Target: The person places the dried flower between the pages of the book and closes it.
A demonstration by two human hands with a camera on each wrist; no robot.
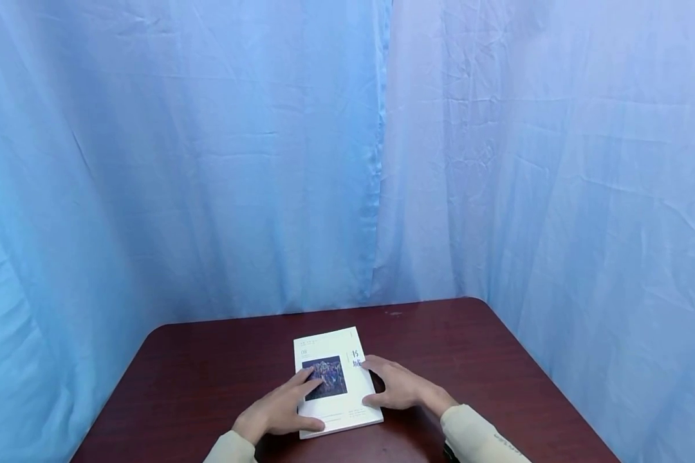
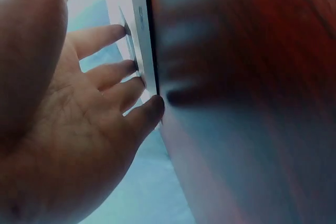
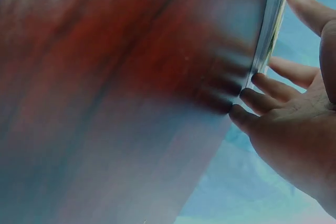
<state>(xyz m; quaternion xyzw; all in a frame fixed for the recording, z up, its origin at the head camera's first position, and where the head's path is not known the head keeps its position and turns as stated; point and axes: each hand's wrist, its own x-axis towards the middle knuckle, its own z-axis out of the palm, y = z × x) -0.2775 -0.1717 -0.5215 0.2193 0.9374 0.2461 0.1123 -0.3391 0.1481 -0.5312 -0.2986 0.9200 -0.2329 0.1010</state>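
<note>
A white book (image 1: 342, 405) lies closed on the dark red-brown table, its cover up and turned slightly. The cover carries a dark square picture (image 1: 331, 373) and blue characters near its right side. My left hand (image 1: 280, 408) rests over the left edge, with fingertips on the picture and the thumb on the lower cover. In the left wrist view its spread fingers touch the cover beside the narrow spine (image 2: 140, 24). My right hand (image 1: 398, 386) is at the opposite edge, thumb and forefinger on the cover. The right wrist view shows its fingertips along the page edges (image 3: 268, 24).
The table (image 1: 220, 366) has rounded far corners and extends to both sides of the book. Light blue curtains (image 1: 237, 161) hang behind it and along both sides. A small dark object (image 1: 450, 452) shows beneath the right sleeve.
</note>
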